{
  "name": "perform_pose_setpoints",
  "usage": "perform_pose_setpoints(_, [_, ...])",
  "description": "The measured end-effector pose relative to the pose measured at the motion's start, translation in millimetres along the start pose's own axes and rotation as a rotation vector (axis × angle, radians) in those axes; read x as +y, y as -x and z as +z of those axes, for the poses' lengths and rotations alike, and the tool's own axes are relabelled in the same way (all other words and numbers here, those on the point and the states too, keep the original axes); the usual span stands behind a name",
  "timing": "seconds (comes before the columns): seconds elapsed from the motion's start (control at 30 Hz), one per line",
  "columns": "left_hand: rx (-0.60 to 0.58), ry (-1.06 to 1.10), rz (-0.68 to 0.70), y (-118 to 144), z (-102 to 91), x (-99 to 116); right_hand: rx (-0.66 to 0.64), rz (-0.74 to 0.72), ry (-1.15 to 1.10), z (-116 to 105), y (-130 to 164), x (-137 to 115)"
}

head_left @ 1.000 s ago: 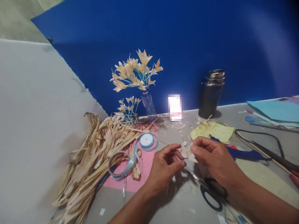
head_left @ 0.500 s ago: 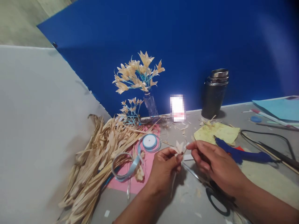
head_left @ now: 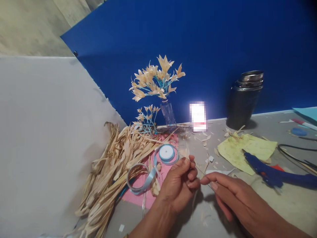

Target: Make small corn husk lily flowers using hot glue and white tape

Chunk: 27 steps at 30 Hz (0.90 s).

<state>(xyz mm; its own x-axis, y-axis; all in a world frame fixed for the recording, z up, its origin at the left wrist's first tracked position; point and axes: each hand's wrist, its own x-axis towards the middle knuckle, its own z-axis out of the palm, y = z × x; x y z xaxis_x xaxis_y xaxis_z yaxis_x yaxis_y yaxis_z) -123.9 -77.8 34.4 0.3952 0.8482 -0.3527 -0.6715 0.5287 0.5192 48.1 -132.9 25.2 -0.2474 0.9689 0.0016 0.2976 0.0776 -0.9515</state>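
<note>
My left hand [head_left: 182, 178] is closed in a pinch around the base of a pale dried-husk flower [head_left: 184, 152]. Its petals poke up past my thumb, partly hidden by the fingers. A thin wire stem [head_left: 199, 170] runs from the flower down to the right. Lower on it, my right hand [head_left: 234, 195] pinches this stem between thumb and forefinger. The two hands are a small gap apart above the table. Left of my left hand lie a light blue ribbon roll [head_left: 166, 152] and a loop of unwound ribbon [head_left: 137, 178].
Dried corn husks [head_left: 109, 178] are heaped at left, partly over pink paper [head_left: 133, 198]. Behind stand finished husk flowers [head_left: 158, 77] in a plastic bottle [head_left: 167, 114] and a dark flask [head_left: 244, 102]. A blue glue gun [head_left: 267, 168] rests by yellow paper [head_left: 257, 147].
My view has shifted to the right. My left hand has turned, palm more upward, still with the flower. My right hand has moved from beside the petals down to the stem.
</note>
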Motion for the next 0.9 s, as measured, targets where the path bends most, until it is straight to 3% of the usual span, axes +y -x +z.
perform_pose_setpoints(0.23, [-0.012,0.008,-0.002,0.5,-0.1,-2.3,-0.051,0.003,0.006,1.3,-1.1,-1.2])
perform_pose_setpoints(0.9, [-0.011,-0.012,0.005,-1.5,-0.4,-6.6,-0.01,-0.007,0.02,5.0,-1.1,-2.1])
